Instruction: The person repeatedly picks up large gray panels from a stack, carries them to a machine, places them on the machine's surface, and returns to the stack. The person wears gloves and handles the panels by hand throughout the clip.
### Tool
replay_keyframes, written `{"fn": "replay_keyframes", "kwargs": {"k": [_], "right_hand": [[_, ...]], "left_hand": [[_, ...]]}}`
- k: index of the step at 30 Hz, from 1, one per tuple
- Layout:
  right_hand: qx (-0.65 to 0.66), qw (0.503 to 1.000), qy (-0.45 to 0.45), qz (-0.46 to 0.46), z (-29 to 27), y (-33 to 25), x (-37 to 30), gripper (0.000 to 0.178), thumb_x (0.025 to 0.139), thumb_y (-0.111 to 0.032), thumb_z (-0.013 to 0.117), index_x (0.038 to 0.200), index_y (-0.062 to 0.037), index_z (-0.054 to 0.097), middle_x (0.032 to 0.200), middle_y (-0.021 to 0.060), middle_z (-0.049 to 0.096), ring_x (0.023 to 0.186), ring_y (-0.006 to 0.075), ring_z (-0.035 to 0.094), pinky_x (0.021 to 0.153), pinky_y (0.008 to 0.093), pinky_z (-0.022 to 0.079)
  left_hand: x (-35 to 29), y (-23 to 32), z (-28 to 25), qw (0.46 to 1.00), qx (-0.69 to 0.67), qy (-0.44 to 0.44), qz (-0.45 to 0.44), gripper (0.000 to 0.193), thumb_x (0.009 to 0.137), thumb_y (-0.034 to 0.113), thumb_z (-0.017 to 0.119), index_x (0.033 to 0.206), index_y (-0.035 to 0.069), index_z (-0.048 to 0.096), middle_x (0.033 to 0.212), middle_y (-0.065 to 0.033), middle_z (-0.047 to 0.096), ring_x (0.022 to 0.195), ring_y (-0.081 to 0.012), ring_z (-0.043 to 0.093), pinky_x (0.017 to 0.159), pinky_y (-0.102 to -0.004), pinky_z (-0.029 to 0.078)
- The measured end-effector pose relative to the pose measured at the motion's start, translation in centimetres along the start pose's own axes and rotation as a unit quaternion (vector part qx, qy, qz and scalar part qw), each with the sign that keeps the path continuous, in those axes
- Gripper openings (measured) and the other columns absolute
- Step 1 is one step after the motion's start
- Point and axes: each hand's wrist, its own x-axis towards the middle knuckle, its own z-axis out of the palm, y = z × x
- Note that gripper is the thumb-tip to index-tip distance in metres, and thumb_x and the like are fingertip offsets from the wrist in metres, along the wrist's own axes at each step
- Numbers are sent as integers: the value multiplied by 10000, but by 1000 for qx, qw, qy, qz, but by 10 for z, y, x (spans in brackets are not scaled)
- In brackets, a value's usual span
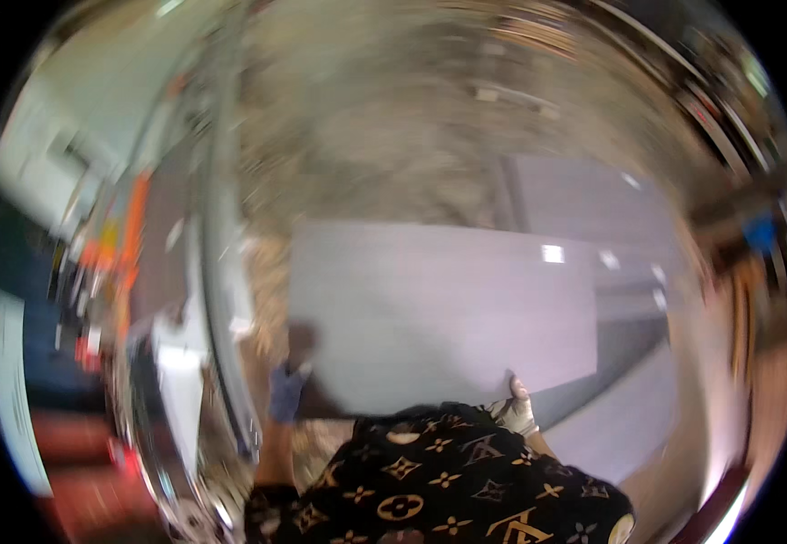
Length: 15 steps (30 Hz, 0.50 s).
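A large flat grey panel spans the space in front of my body, with a small white label near its far right part. At its near left corner my left hand, in a bluish-grey glove, is closed on the edge. My right hand, in a pale glove, grips the near edge further right, thumb on the top face. The fingers of both hands are hidden under the panel. Motion blurs the whole picture.
More grey panels with small white labels lie at the right, partly beneath the held one. A long machine with a dark rail and an orange bar runs along the left. The floor ahead looks dusty. Stacked boards are at the far right.
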Motion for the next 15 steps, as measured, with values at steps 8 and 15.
{"fn": "replay_keyframes", "kwargs": {"k": [8,15], "right_hand": [[-222,938,-125,236,152,81,31,481,837,-287,642,1215,-35,486,1190,84,553,1124,224,519,975,359,434],[-402,773,-264,415,172,219,87,471,902,-366,525,1236,-43,451,1167,70,547,1049,214,542,905,349,418]], "left_hand": [[-167,-58,-73,947,-175,269,12,389,825,227,680,1098,-34,588,917,-44,630,791,-123,582,706,-261,489],[-304,-142,-65,805,-277,520,69,364,851,277,660,1054,-19,602,934,-66,632,792,-149,589,706,-292,507]]}}
